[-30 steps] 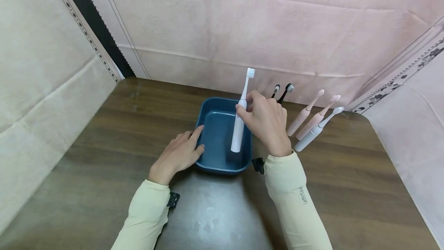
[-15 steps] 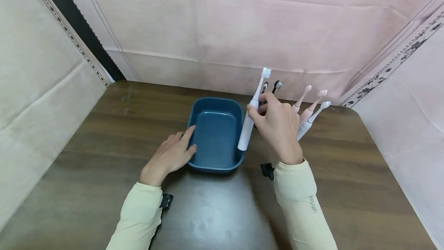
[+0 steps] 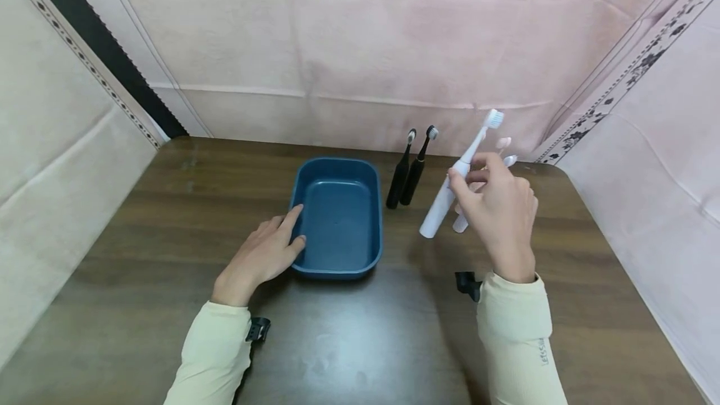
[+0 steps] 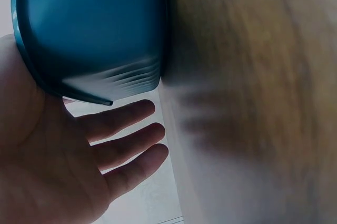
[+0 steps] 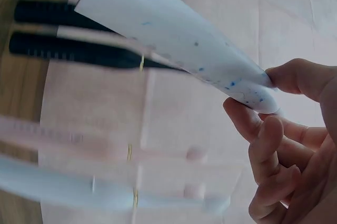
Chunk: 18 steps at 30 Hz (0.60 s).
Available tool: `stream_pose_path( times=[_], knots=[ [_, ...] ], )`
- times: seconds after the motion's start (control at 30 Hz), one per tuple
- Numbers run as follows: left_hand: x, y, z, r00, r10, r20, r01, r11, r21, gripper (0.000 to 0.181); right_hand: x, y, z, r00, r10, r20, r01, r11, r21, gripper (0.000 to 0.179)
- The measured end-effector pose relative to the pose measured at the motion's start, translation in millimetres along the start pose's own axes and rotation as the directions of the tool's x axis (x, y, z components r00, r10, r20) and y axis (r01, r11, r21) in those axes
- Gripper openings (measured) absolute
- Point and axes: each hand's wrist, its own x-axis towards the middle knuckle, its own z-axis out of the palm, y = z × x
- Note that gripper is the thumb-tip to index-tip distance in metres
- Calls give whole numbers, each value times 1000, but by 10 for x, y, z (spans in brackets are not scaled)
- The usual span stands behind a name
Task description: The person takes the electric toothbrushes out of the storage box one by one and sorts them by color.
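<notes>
My right hand [image 3: 500, 217] pinches a white electric toothbrush [image 3: 437, 210] by its upper handle, thumb against fingers. The brush leans with its bristle head up and right, above the table. In the right wrist view, blue specks mark its handle [image 5: 174, 29]. Behind that hand stand a second white toothbrush [image 3: 460, 224] and pink ones, largely hidden in the head view; a pink toothbrush [image 5: 63, 139] shows blurred in the right wrist view. My left hand [image 3: 255, 261] rests on the left rim of a blue rectangular basin [image 3: 337, 275], fingers extended, in the left wrist view lower fingers spread below it.
Two black electric toothbrushes [image 3: 398, 181] stand upright between the basin and the right hand. The wooden table [image 3: 225, 174] ends at a pale cloth backdrop [image 3: 337, 36] behind, with cloth on both sides too.
The right hand has carried the white toothbrush rightward from over the basin, past the black toothbrushes, to the pink and white ones. The left hand stays on the basin's rim; the head view has shifted.
</notes>
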Motion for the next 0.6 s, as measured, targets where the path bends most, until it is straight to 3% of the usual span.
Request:
stream_pose_path(
  times=[0.17,0.6],
  knots=[
    [-4,0,5,1000,-10,-1,10,1000,-3,68,-25,169,-125,998,29,-61,-30,999,-20,28],
    [4,-3,17,1000,-6,3,6,1000,-8,69,-63,349,-300,988,116,-101,-120,992,-36,33]
  ],
)
